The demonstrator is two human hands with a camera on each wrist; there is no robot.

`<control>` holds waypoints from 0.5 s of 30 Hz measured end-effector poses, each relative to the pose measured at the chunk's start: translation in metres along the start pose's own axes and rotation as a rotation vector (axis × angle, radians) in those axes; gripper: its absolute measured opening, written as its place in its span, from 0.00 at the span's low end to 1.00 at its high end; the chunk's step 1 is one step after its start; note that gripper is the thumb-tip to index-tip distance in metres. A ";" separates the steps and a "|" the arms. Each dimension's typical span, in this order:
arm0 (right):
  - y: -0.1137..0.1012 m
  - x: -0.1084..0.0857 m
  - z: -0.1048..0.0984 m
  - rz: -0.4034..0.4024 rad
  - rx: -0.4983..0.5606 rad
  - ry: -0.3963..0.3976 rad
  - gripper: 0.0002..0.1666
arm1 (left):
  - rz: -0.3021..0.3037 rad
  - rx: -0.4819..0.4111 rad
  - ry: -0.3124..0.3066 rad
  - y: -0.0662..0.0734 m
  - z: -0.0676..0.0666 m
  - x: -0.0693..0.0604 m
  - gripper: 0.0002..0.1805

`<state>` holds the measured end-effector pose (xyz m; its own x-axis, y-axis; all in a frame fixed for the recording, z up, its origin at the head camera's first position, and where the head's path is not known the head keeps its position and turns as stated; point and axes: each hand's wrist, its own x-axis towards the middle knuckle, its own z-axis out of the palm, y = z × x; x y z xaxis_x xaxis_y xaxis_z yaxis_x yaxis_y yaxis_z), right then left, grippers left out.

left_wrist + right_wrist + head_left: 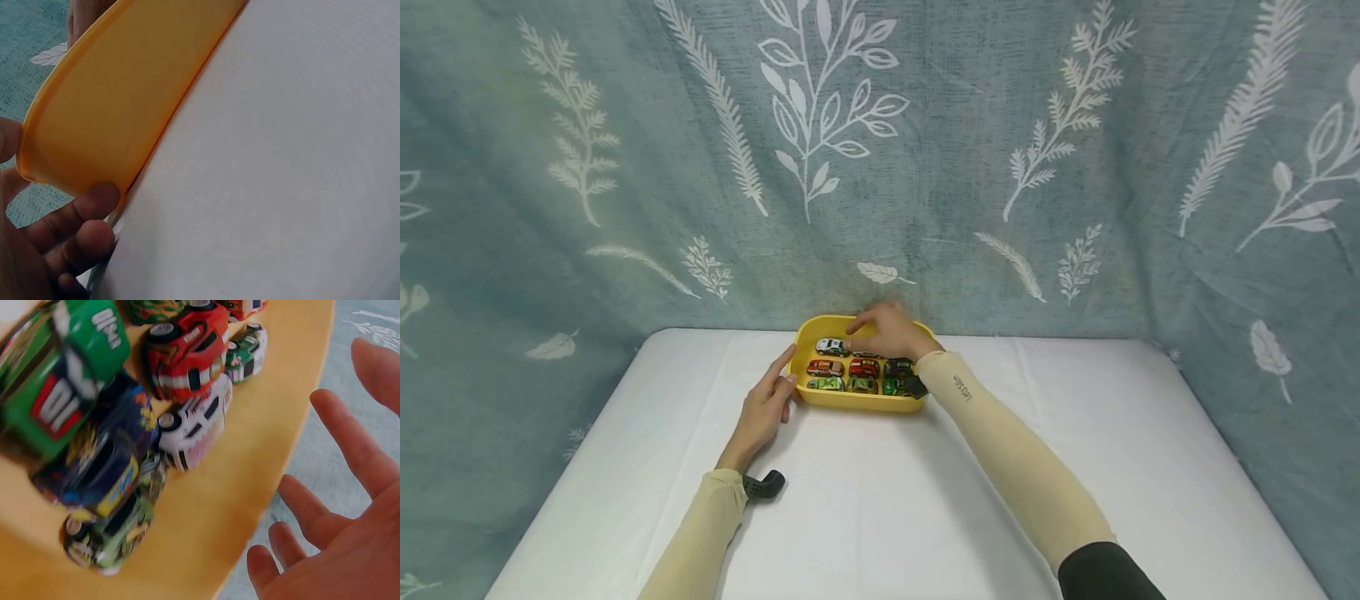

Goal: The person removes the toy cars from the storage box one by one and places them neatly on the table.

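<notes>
A yellow tray [857, 402] stands at the table's far edge with several toy cars in rows inside. At its left end, my left hand [763, 410] holds the rim and outer wall; in the left wrist view its fingers [94, 199] touch the wall low down. My right hand [891, 333] is over the back right part of the tray, fingers spread and holding nothing in the right wrist view. Near it are a white toy car [195, 425], a red toy car [187, 353], a dark blue toy car [103, 450] and a green toy car [69, 381].
A white cloth covers the table [865, 500]. Directly behind the tray hangs a grey-green curtain [940, 250] with white leaf prints. My right forearm [1015, 467] crosses above the table from the front right.
</notes>
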<state>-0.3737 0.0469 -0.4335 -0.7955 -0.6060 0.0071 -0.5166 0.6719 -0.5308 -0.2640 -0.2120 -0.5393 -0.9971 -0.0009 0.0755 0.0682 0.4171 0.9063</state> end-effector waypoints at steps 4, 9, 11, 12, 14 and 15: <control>-0.002 0.010 0.007 0.035 -0.024 -0.007 0.23 | 0.007 -0.005 0.006 -0.001 0.000 -0.001 0.28; -0.001 0.019 0.016 0.116 -0.019 -0.013 0.21 | 0.006 -0.005 -0.002 0.000 0.000 -0.002 0.28; 0.000 0.023 0.019 0.133 -0.022 -0.019 0.21 | 0.007 -0.009 -0.004 0.000 -0.001 -0.003 0.28; 0.000 0.024 0.020 0.138 -0.025 -0.022 0.21 | 0.010 -0.011 -0.005 0.000 -0.001 -0.003 0.28; 0.000 0.027 0.023 0.150 -0.028 -0.026 0.20 | 0.015 -0.013 -0.006 0.000 -0.002 -0.002 0.28; 0.000 0.029 0.023 0.155 -0.032 -0.024 0.20 | 0.018 -0.014 -0.008 0.000 -0.002 -0.002 0.28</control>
<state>-0.3892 0.0193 -0.4528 -0.8588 -0.5037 -0.0938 -0.3981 0.7712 -0.4967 -0.2623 -0.2137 -0.5387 -0.9959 0.0140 0.0888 0.0869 0.4043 0.9105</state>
